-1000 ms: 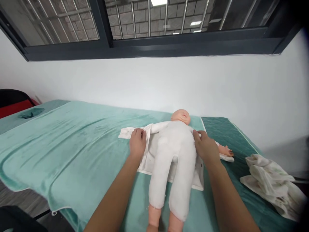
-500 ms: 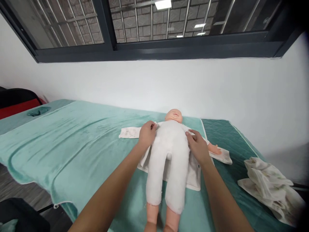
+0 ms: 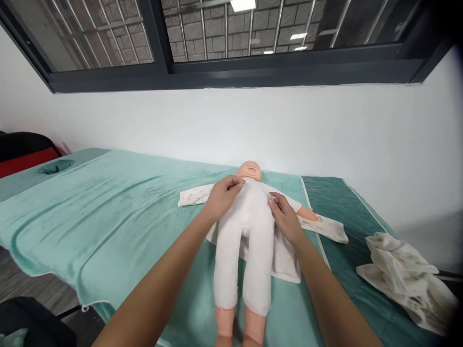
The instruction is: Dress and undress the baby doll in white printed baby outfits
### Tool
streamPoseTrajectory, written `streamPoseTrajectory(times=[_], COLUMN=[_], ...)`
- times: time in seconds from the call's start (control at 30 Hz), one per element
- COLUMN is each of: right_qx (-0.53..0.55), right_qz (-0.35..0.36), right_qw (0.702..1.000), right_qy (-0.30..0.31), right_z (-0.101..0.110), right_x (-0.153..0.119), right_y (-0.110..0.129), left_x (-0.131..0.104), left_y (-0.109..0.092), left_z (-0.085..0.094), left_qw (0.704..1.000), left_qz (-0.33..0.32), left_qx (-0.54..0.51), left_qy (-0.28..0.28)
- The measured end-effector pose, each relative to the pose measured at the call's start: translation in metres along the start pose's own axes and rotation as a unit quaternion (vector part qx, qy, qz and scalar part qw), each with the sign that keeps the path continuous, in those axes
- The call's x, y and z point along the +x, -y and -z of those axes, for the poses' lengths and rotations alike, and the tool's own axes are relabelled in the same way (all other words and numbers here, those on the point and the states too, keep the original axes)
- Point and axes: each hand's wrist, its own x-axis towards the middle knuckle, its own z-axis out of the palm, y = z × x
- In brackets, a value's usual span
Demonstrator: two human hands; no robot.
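A baby doll (image 3: 249,241) with a soft white body lies face up on an opened white garment (image 3: 286,261), head (image 3: 249,170) toward the wall. The garment's printed sleeves spread out to both sides (image 3: 193,195). My left hand (image 3: 221,195) pinches the garment's edge at the doll's shoulder, beside the neck. My right hand (image 3: 284,219) rests on the other side of the chest, its fingertips pinched on cloth there. The doll's bare hand (image 3: 310,215) shows just past my right hand, and its bare feet reach the bottom edge.
A light teal towel (image 3: 108,207) covers the table, over a darker green cover (image 3: 347,202). A crumpled white printed cloth (image 3: 405,274) lies at the right. A white wall with a dark-framed window stands behind. A red and black seat (image 3: 25,154) is at the far left.
Both hands have slid from the garment's side flaps up and inward to the doll's upper chest and shoulder. The view has shifted a little to the right.
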Motion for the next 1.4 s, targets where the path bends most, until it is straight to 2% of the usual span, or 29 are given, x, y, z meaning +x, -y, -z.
streamPoseTrajectory(times=[0.1, 0.2, 0.3, 0.37, 0.43, 0.5, 0.57, 0.67, 0.73, 0.8, 0.87, 0.9, 1.0, 1.07, 1.13, 1.2, 1.33, 1.4], right_qx=[0.009, 0.008, 0.007, 0.008, 0.008, 0.007, 0.009, 0.013, 0.016, 0.021, 0.026, 0.028, 0.026, 0.019, 0.014, 0.008, -0.002, 0.0], right_qz=[0.002, -0.001, 0.002, 0.005, 0.005, 0.005, 0.007, 0.007, 0.004, 0.004, 0.008, 0.008, 0.004, 0.003, 0.003, 0.004, 0.007, 0.003], right_qw=[1.0, 1.0, 1.0, 1.0, 1.0, 1.0, 1.0, 1.0, 1.0, 1.0, 1.0, 1.0, 1.0, 1.0, 1.0, 1.0, 1.0, 1.0], right_qy=[0.0, 0.001, 0.007, 0.003, -0.002, 0.0, 0.003, 0.004, 0.002, 0.003, 0.004, 0.003, 0.001, 0.001, 0.003, 0.006, 0.006, 0.008], right_z=[0.0, 0.001, 0.002, 0.002, 0.002, 0.002, 0.001, 0.001, 0.001, 0.001, 0.001, 0.0, 0.0, 0.0, 0.001, 0.002, 0.003, 0.004], right_x=[0.0, -0.001, -0.002, -0.002, -0.001, 0.0, 0.001, 0.002, 0.003, 0.003, 0.004, 0.004, 0.004, 0.004, 0.004, 0.005, 0.005, 0.005], right_y=[-0.001, 0.0, 0.0, 0.0, 0.0, -0.001, -0.002, -0.005, -0.007, -0.009, -0.011, -0.011, -0.012, -0.011, -0.009, -0.007, -0.003, -0.002], left_x=[-0.028, -0.054, -0.072, -0.078, -0.079, -0.076, -0.072, -0.069, -0.071, -0.075, -0.076, -0.075, -0.06, -0.042, -0.022, -0.002, 0.027, 0.032], left_y=[-0.023, -0.028, -0.012, 0.005, 0.02, 0.028, 0.026, 0.005, -0.014, -0.03, -0.036, -0.035, -0.017, -0.003, 0.006, 0.006, -0.011, -0.021], left_z=[0.005, 0.01, 0.015, 0.018, 0.02, 0.02, 0.018, 0.012, 0.006, 0.001, -0.002, -0.002, -0.002, -0.002, -0.003, -0.007, -0.02, -0.028], left_qw=[1.0, 0.998, 0.995, 0.993, 0.988, 0.983, 0.979, 0.971, 0.971, 0.97, 0.97, 0.974, 0.974, 0.966, 0.967, 0.975, 0.99, 0.99], left_qz=[-0.02, -0.055, -0.057, -0.003, 0.068, 0.107, 0.104, 0.085, 0.09, 0.106, 0.099, 0.083, 0.023, 0.018, 0.039, 0.067, 0.08, 0.076], left_qx=[-0.017, 0.003, 0.032, 0.057, 0.085, 0.119, 0.165, 0.221, 0.218, 0.189, 0.174, 0.178, 0.224, 0.249, 0.244, 0.204, 0.115, 0.109], left_qy=[0.011, -0.02, -0.082, -0.106, -0.106, -0.084, -0.067, -0.032, 0.026, 0.111, 0.139, 0.117, -0.032, -0.068, -0.064, -0.047, -0.014, 0.044])
